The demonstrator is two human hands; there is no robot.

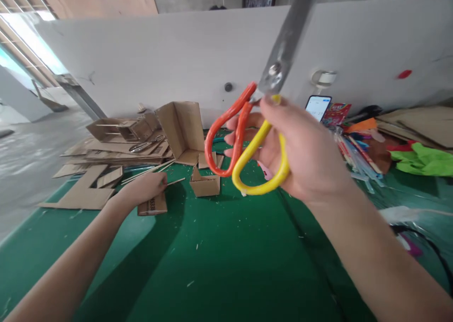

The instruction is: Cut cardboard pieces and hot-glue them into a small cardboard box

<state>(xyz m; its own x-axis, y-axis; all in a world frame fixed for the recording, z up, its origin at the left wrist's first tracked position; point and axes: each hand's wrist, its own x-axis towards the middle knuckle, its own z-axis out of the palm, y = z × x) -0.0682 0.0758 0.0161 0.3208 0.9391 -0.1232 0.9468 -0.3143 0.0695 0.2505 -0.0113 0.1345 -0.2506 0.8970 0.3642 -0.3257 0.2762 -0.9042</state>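
Close to the camera, my right hand (304,143) is closed around a pair of scissors (264,88). One handle loop is orange, the other yellow, and the metal blades point up, together, past the top edge. Further left, my left hand (150,186) is closed low over the table, with a thin wooden stick (176,181) poking out past its fingers. Under that hand lies a flat piece of cardboard (153,206) with printed marks; whether the fingers touch it I cannot tell. Just to the right stands a small folded cardboard piece (205,186).
A tall folded cardboard form (180,131) stands behind, beside stacked cardboard sheets (102,147) with another pair of scissors (141,145) on top. At right are a phone (318,106), a bundle of glue-stick-like rods (361,154) and green cloth (421,159). Scraps dot the green tabletop (226,256).
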